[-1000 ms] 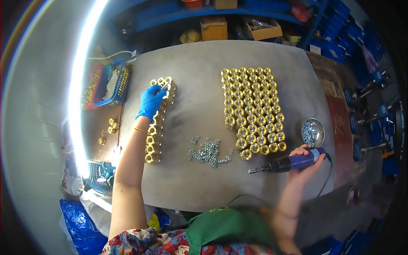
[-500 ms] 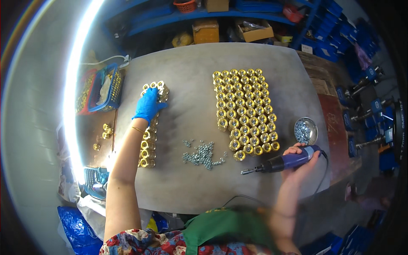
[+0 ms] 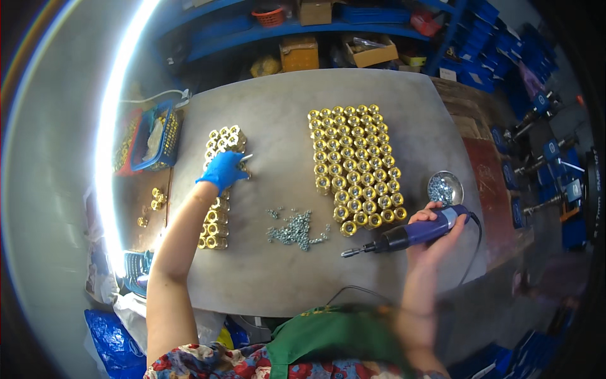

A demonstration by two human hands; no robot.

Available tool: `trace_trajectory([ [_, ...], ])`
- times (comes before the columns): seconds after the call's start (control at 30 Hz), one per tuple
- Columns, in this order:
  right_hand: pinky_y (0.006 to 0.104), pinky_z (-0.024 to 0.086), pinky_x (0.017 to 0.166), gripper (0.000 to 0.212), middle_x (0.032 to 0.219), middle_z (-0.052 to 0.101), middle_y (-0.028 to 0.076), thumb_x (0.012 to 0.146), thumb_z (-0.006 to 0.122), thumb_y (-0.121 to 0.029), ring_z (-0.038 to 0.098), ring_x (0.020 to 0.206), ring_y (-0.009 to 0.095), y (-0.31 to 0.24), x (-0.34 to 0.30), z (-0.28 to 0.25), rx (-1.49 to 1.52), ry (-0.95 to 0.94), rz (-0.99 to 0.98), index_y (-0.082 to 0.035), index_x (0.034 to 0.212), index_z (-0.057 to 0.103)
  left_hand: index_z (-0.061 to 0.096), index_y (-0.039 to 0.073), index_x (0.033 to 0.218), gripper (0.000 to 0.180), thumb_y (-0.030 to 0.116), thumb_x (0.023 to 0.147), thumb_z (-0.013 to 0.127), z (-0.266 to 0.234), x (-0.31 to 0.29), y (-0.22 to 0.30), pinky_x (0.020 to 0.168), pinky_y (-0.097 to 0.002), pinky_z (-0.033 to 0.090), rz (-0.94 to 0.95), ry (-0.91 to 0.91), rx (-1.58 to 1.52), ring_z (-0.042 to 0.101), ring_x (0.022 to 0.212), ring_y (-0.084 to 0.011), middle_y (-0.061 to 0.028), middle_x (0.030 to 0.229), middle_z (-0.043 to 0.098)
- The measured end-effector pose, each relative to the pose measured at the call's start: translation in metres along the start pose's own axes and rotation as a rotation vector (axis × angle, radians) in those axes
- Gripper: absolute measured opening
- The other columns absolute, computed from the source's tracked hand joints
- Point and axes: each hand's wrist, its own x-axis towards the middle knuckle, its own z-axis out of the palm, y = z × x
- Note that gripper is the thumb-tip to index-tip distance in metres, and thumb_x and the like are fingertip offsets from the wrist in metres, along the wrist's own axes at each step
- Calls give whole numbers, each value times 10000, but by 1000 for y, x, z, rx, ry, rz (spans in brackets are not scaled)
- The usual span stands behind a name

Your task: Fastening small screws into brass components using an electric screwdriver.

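Observation:
My left hand (image 3: 222,171), in a blue glove, reaches over the left block of brass fittings (image 3: 214,230). Its fingers are closed, and a short pale rod (image 3: 247,157) sticks out beside the fingertips. The fingers hide some fittings beneath them. My bare right hand (image 3: 437,239) is wrapped round a purple and black electric screwdriver (image 3: 413,235), its bit pointing left above the table. Beyond the bit stands a larger block of brass fittings (image 3: 356,167) in close rows. Between the blocks lies a loose heap of small grey metal nuts or screws (image 3: 297,232), too small to tell which.
A metal bowl (image 3: 459,194) of small grey parts sits right of the larger block. Blue and red baskets (image 3: 165,151) and a few loose brass pieces (image 3: 158,198) are at the left. The screwdriver's cord (image 3: 478,252) hangs at the right. Blue shelving (image 3: 221,41) runs behind the table.
My left hand has come nearer along the left block, uncovering its far fittings, and a pale rod now shows at its fingers. The screwdriver has shifted slightly left in the picture.

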Motion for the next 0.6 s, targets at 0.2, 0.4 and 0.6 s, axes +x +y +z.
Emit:
trace_trajectory([
  [0.2,272,437,612,523,913,528,100,815,511,-541,494,630,150,-11,-7,3,-23,-174,-149,-38,959,501,624,29,939,252,253,826,623,39,-92,131,485,-179,359,-346,-109,-1374,436,542,-43,22,682,536],
  [0.4,271,425,606,533,898,536,97,797,542,-539,491,631,149,-13,-10,16,-9,-240,-179,-38,970,498,600,22,949,219,221,869,557,56,-133,196,429,-181,307,-254,-65,-1605,391,497,-55,3,658,504],
  [0.6,264,425,602,501,890,532,89,799,562,-506,490,643,143,-28,-13,9,46,-211,-169,-39,967,496,629,12,958,222,174,809,656,34,-117,173,476,-167,365,-214,-1,-1306,468,554,-37,26,695,577],
])
